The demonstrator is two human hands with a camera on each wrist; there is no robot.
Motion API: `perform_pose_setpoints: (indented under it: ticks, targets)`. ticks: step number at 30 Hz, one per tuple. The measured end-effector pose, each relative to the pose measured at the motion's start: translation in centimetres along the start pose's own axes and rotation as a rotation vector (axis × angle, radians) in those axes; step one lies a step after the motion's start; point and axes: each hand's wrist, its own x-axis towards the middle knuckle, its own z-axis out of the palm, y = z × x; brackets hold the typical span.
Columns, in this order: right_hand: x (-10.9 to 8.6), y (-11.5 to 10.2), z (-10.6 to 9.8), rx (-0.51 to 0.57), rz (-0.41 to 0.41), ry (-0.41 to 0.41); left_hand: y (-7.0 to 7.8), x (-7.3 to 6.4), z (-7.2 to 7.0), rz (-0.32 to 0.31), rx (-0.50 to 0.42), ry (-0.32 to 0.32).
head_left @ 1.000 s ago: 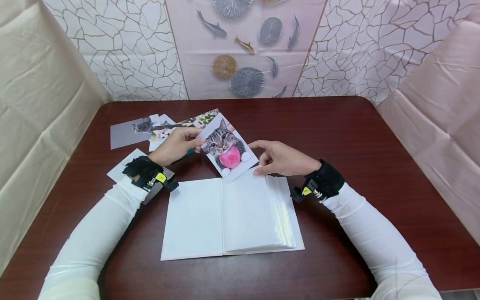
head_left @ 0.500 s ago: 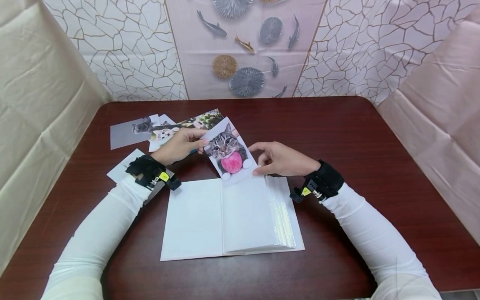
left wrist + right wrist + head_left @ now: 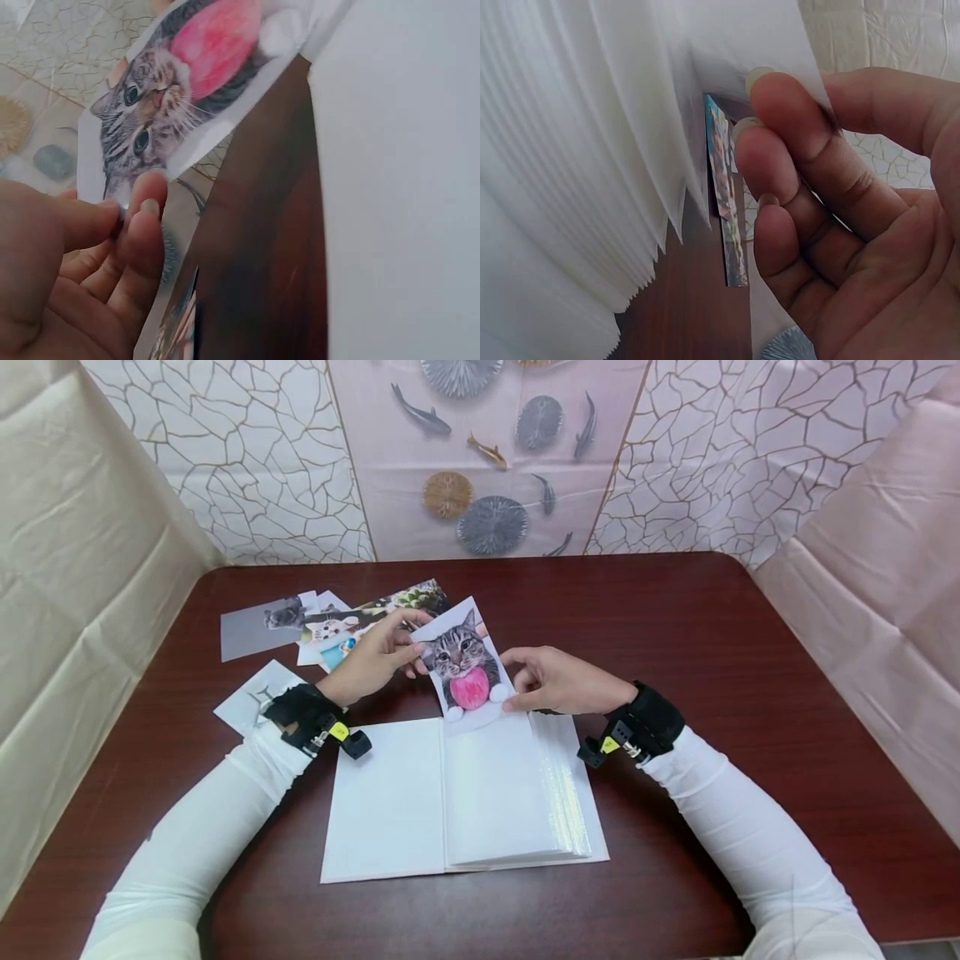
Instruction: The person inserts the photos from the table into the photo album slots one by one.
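Observation:
My left hand (image 3: 377, 657) pinches the left edge of a cat photo (image 3: 459, 653), which shows a tabby with a pink ball. The photo is tilted, its lower end overlapping the top edge of a clear-sleeved page (image 3: 495, 785) in an open photo album (image 3: 386, 806). With thumb and fingers, my right hand (image 3: 567, 680) pinches the top corner of that page. In the right wrist view the white page edge (image 3: 757, 34) runs between thumb and fingers, beside a fan of other leaves (image 3: 592, 127). The left wrist view shows thumb and fingertips on the photo's corner (image 3: 150, 97).
Several loose photos lie at the table's back left, including a grey cat print (image 3: 258, 625) and a colourful print (image 3: 412, 597). Another pale print (image 3: 258, 693) lies partly under my left wrist. The dark wooden table (image 3: 675, 610) meets hanging cloth behind.
My left hand has carried the cat photo a little right and down, its lower end going further over the page's top edge. My right hand has stayed nearly still at the page corner.

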Motion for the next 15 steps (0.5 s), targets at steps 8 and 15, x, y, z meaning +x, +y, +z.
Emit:
perform_pose_setpoints:
  ticks: [8, 15]
  targets:
    - [0.13, -0.07, 0.0, -0.004, 0.003, -0.004, 0.11, -0.29, 0.51, -0.026, 0.062, -0.02]
    - [0.02, -0.2, -0.03, 0.003, 0.001, -0.001, 0.26, -0.37, 0.81, -0.012, 0.074, -0.021]
